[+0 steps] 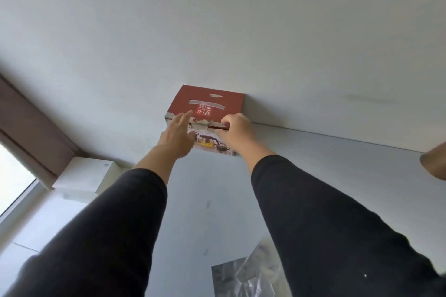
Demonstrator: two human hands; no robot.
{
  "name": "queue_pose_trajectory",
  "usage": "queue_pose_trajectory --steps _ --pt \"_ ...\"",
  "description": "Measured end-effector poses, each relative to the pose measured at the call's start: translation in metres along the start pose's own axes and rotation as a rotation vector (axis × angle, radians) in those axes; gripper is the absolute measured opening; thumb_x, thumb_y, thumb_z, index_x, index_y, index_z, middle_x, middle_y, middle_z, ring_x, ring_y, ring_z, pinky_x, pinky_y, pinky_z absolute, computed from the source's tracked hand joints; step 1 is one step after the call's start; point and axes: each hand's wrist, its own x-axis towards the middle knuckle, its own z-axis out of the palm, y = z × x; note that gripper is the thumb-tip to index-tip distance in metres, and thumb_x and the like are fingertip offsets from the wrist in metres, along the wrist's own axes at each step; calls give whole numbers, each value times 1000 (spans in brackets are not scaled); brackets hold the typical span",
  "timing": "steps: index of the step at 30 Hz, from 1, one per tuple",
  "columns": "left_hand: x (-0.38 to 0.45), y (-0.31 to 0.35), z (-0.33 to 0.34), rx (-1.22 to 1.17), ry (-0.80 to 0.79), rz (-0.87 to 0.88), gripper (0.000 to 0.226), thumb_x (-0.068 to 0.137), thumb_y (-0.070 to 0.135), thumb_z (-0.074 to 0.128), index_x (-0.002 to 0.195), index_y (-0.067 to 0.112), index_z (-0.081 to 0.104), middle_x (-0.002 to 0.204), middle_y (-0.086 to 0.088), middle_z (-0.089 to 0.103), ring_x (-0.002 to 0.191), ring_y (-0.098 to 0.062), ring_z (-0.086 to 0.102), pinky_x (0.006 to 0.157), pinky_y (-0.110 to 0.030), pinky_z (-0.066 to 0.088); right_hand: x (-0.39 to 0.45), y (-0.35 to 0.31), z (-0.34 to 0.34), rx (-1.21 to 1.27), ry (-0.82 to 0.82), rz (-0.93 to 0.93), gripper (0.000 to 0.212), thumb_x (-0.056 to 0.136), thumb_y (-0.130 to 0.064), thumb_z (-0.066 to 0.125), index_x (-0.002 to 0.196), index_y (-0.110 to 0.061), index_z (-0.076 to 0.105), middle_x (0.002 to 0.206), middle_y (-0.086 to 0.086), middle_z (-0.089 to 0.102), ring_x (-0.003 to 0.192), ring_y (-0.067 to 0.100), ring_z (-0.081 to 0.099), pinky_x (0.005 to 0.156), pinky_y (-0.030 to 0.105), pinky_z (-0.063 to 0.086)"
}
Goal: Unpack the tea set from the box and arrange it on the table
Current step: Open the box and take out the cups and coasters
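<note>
White wall stands behind a pale grey table, and the red box sits far back on it, touching the wall. Your left hand lies against the front of the box with its fingers straight and loose, holding nothing. Your right hand has its fingers curled over the torn front edge of the lid, gripping it.

You are only at the start, I think. The box looks shut, and no cup or pot is out on the table. You have yet to open the lid, lift each piece out and set it down.

On the lid you can read four signs: 经典水具. The front shows a picture of a glass teapot and cups. A clear strip of tape crosses the lid.
</note>
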Motion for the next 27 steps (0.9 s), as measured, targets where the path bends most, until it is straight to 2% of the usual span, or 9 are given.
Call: queue_pose_trajectory --steps 3,6,10,12,14,15,20,23,27 --pt "17 -20 1 80 4 2 52 96 18 47 146 18 33 154 -3 28 140 -26 33 109 -46 35 12 -1 27 -70 12 -27 30 91 -28 55 117 -13 63 132 5 47 126 22 42 102 39 40" --pt "43 -36 3 100 44 44 49 95 23 47 143 20 36 151 -1 29 139 -21 31 109 -47 33 20 -1 46 -106 102 -25 24 91 -24 56 108 -13 69 137 4 46 131 21 37 101 41 40" --pt "68 -54 2 -35 -6 14 65 84 41 54 143 23 33 149 -5 25 137 -23 32 109 -47 32 27 -11 61 -45 274 111 17 85 -23 57 80 -11 69 136 4 48 132 21 38 98 41 42" --pt "76 -62 -2 -196 -68 5 79 77 43 59 146 22 27 145 -6 29 128 -26 43 100 -39 42 32 -17 64 35 329 225 12 83 -25 59 79 -14 64 140 4 42 135 20 34 103 42 38" --pt "81 -67 -5 -289 -88 53 82 79 36 63 148 17 24 141 -6 36 123 -24 47 89 -27 42 37 -21 62 106 376 309 7 80 -25 60 83 -19 57 140 4 37 133 23 36 104 45 39" --pt "82 -69 -6 -293 -92 85 81 81 34 64 149 16 24 142 -5 38 123 -22 47 88 -25 40 39 -22 62 113 394 321 9 79 -24 60 85 -20 55 138 5 37 130 25 38 103 45 40" --pt "89 -87 -6 -164 -55 310 70 85 39 65 144 18 34 140 -6 41 123 -22 48 93 -24 40 33 -27 75 -122 523 195 8 79 -16 62 74 -11 67 140 13 46 139 32 32 101 49 32" --pt "91 -93 -2 -173 9 322 67 84 38 67 141 17 39 142 -8 38 127 -24 46 100 -33 44 28 -30 87 -240 608 126 10 72 -12 62 70 -13 71 131 15 56 132 37 43 92 52 38" --pt "88 -93 2 -236 82 292 66 79 36 73 136 15 47 133 -11 41 117 -26 52 99 -34 47 25 -34 89 -279 625 66 8 68 -8 65 65 -15 69 122 13 62 126 36 50 87 56 45"
